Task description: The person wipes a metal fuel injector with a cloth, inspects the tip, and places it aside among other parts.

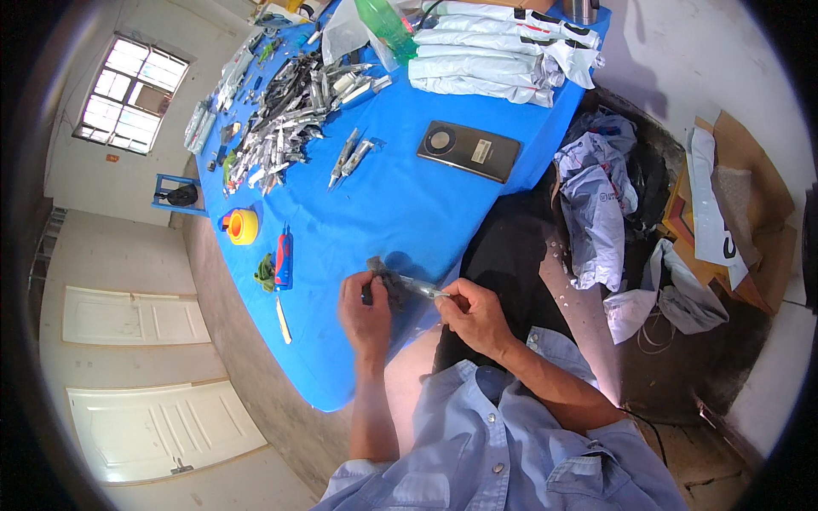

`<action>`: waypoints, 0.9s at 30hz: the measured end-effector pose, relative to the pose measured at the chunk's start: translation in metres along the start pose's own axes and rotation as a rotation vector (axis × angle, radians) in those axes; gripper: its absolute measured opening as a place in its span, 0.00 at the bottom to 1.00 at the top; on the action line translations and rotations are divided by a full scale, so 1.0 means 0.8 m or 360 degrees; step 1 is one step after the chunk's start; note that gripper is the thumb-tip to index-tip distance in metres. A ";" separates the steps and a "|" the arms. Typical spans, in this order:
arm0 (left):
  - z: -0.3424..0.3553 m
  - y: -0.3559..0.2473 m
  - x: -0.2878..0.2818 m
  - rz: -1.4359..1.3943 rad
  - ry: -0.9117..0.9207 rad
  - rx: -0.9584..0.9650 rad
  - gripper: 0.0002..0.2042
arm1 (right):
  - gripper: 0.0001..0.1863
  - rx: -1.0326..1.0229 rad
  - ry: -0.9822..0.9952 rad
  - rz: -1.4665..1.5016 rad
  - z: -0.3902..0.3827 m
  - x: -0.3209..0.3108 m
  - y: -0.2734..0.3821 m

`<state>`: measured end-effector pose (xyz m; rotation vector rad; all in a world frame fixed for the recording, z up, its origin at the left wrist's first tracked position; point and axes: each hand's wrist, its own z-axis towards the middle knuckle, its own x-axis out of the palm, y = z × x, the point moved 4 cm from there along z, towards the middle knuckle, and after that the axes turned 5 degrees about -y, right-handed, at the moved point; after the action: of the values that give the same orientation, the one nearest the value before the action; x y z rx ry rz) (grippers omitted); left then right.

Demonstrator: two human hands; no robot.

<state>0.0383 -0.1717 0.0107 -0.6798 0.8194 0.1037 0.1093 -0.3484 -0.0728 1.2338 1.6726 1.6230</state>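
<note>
Between my hands, over the near part of the blue-covered table, is a slim silver tube-shaped piece with a shiny, clear-looking surface. My right hand pinches its right end between thumb and fingers. At its other end, my left hand is closed around a grey crumpled piece, which touches the tube. A small black object also shows at the left fingers; its kind is unclear. Two similar slim silver pieces lie farther off, beside a large heap of such pieces.
A dark phone lies toward the right. At left are a yellow tape roll, a red-and-blue handled tool, a green crumpled item and a thin pale stick. White packages and a green bottle are at the far side.
</note>
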 end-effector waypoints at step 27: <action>0.009 0.012 0.002 0.0107 0.0101 0.0063 0.04 | 0.06 -0.0671 -0.0200 -0.0392 -0.010 0.003 0.012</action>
<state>0.0406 -0.1603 0.0082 -0.6209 0.9031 0.1271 0.1034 -0.3515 -0.0619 0.8635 1.2633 1.6011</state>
